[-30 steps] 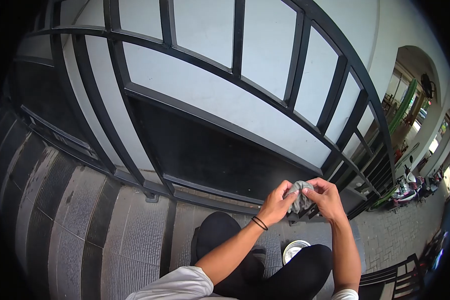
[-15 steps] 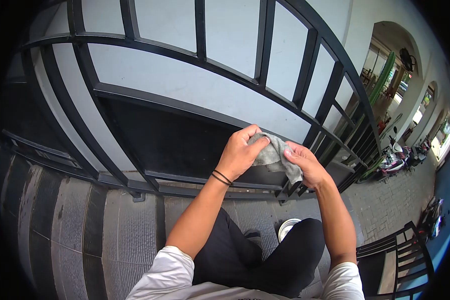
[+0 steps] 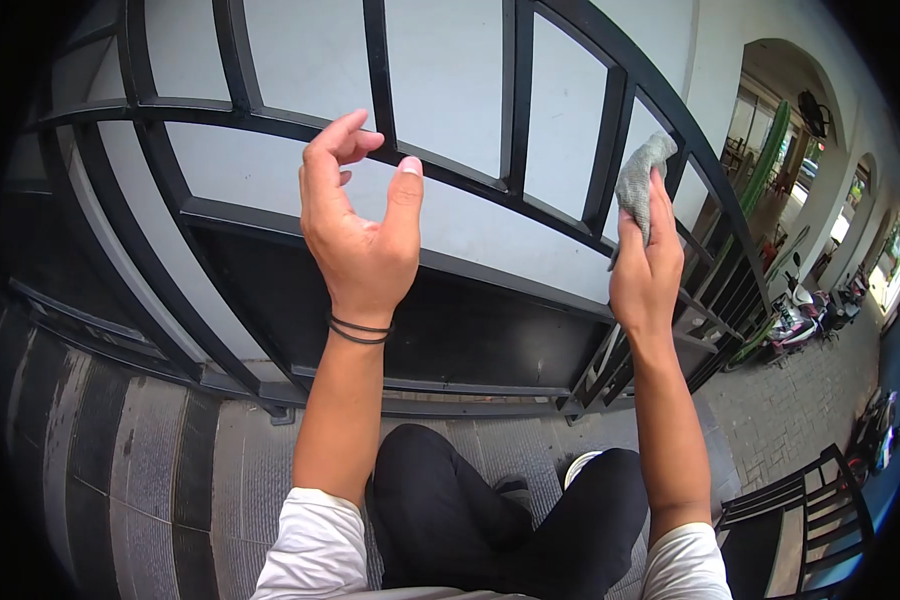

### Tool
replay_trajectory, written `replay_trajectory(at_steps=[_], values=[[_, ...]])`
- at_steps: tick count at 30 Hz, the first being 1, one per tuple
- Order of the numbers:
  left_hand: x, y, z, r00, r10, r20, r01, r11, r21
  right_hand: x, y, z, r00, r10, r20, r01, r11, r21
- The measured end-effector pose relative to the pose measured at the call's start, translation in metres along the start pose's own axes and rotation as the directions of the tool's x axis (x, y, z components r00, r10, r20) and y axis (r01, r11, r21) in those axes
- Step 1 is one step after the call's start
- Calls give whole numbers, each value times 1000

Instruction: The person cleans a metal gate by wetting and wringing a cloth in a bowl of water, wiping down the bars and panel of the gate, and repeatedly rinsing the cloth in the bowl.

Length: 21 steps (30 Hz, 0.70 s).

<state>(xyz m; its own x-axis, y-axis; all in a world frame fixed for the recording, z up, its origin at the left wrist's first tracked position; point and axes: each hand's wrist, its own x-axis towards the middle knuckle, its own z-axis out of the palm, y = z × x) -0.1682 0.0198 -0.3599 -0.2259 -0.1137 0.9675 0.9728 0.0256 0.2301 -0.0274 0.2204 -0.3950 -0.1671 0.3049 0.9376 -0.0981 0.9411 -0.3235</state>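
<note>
A grey cloth [image 3: 642, 180] is in my right hand [image 3: 648, 270], which is raised near the upright bars on the right side of a black metal railing [image 3: 450, 178]. The cloth sticks up past my fingertips, in front of the bars; I cannot tell whether it touches them. My left hand [image 3: 362, 225] is lifted in front of the railing's middle, thumb and curled fingers apart, with nothing in it. Two dark bands circle my left wrist. Behind the bars is a pale wall [image 3: 440, 75], and a black panel [image 3: 450, 320] fills the lower part of the railing.
Beside my knee, partly hidden by it, is a white-rimmed bucket [image 3: 578, 466]. Ridged tiles [image 3: 240, 455] cover the floor. A black slatted bench [image 3: 820, 510] stands at lower right. Motorcycles [image 3: 805, 305] are parked on the paving beyond, near a tall cactus [image 3: 765, 165].
My left hand has let go of the cloth and moved up and left. My right hand has carried the cloth up and to the right, towards the railing's upright bars.
</note>
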Motion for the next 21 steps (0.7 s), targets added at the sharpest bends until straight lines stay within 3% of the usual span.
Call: replay_trajectory(at_steps=[2, 4, 6, 8, 10, 12, 14, 15, 20, 21], values=[[31, -8, -3, 989, 93, -119, -77, 989, 127, -2, -22, 32, 982, -189, -19, 184, 973, -142], [62, -21, -4, 969, 167, -180, -122, 964, 235, 4, -50, 50, 915, -348, 205, 403, 815, -417], [84, -36, -3, 973, 172, -155, -111, 933, 341, 3, -51, 81, 840, -419, 346, 525, 788, -321], [99, -50, -1, 971, 206, -121, -109, 832, 544, -1, -54, 97, 878, -344, 332, 447, 838, -314], [104, -61, -7, 961, 260, -97, -156, 795, 586, -2, -55, 96, 887, -272, 373, 389, 875, -289], [102, -59, -20, 905, 421, -67, -299, 738, 606, -1, -56, 99, 883, -283, 375, 403, 867, -292], [96, -54, -31, 908, 415, -67, -296, 743, 600, 2, -61, 102, 875, -278, 397, 416, 850, -322], [95, -54, -36, 915, 392, -99, -287, 802, 523, 11, -69, 99, 846, -155, 510, 331, 902, -277], [82, -56, -49, 905, 382, -187, -310, 894, 325, 25, -83, 124, 833, -262, 487, 305, 952, -9], [83, -62, -48, 890, 408, -203, -337, 889, 310, 20, -83, 128, 872, -284, 399, 288, 956, 53]])
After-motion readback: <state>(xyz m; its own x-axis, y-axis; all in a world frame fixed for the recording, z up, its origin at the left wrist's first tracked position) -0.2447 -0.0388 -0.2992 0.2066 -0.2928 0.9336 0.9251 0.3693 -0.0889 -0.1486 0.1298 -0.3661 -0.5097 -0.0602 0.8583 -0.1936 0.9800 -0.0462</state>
